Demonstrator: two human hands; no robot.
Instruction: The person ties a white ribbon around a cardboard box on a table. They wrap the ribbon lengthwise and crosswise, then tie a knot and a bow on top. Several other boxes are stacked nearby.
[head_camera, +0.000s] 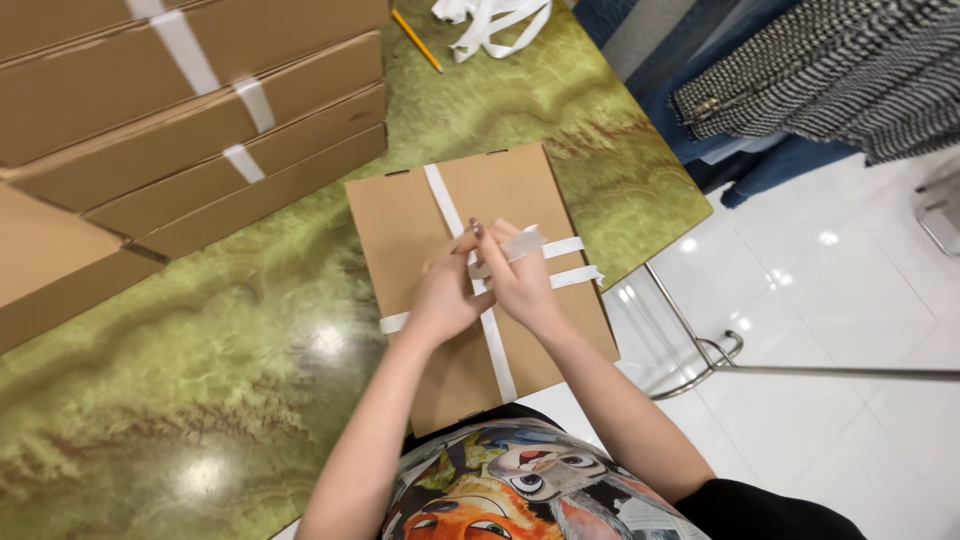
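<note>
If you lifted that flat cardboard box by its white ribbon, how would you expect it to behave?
The flat cardboard box looks thin, so probably light and fairly stiff. The white ribbon is floppy and, while both hands work its crossing, probably not yet tied, so it might slip. The box overhangs the green table, so a push might tip it.

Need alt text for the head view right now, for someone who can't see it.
Both hands, left hand and right hand, meet over a flat cardboard box on a green marbled table, gripping the white strap crossed around it. More strapped boxes are stacked at upper left.
</note>
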